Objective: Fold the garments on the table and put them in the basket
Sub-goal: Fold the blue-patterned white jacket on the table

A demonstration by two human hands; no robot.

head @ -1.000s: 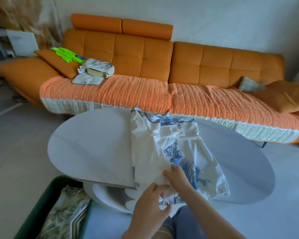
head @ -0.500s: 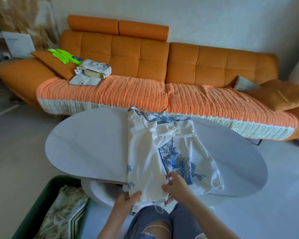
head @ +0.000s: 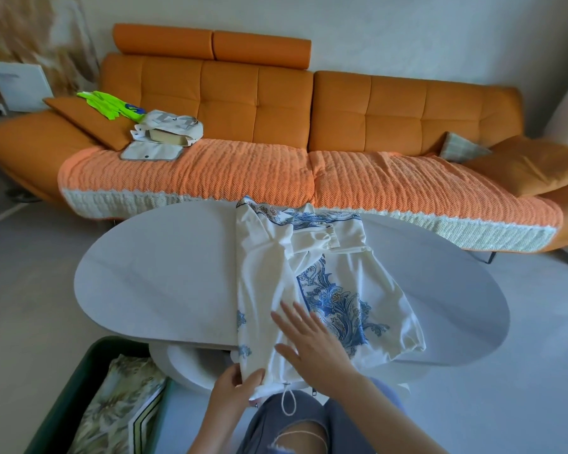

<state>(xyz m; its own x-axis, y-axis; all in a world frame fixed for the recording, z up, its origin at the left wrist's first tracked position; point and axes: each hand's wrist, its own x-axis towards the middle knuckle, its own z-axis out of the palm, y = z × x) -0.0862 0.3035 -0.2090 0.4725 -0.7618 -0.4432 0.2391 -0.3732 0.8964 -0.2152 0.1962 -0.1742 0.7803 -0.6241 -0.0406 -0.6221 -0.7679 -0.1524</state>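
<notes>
Your left fingers pinching the dress hem, right hand flat and spread on it, dress lying lengthwise away from you across the tabletop, collar toward the sofa, basket at left

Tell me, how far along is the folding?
One patterned garment already lies folded in the dark green basket. The white and blue garment is mid-fold on the table: left hand pinches its hem, right hand presses it flat. Finishing and basketing it remain.

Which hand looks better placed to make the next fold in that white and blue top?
Probably the left hand: it pinches the garment at its near hem, while the right hand lies flat on it.
</notes>
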